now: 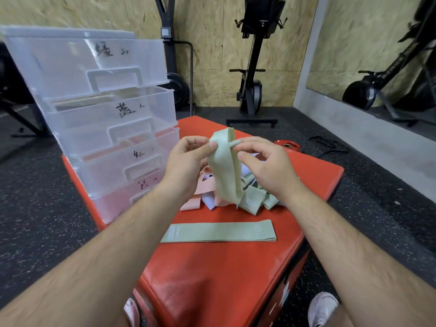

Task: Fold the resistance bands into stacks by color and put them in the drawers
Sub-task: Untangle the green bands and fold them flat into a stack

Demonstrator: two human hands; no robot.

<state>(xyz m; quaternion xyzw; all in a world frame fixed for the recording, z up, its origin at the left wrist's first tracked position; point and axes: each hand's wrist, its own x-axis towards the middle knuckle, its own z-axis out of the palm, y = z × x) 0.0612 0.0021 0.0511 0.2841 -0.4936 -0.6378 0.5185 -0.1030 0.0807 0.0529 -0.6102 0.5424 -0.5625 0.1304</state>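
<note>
A pale green resistance band (224,171) hangs as a loop between my hands above the red padded box (212,274). My left hand (186,161) pinches its upper left edge with thumb and fingers. My right hand (264,164) has its index finger hooked through the top of the loop, the other fingers curled near it. Beneath my hands lies a loose pile of pink, white and green bands (250,199). A flat green band (219,231) lies spread out nearer to me on the box. A clear plastic drawer unit (99,119) with handwritten labels stands at the left.
The drawer unit's upper drawers are pulled partly out. Black rubber flooring surrounds the box. A small red weight plate (289,145) lies on the floor beyond it. Exercise machines (253,67) stand against the wooden wall, a mirror (377,55) at the right. My shoes (322,308) show at the bottom.
</note>
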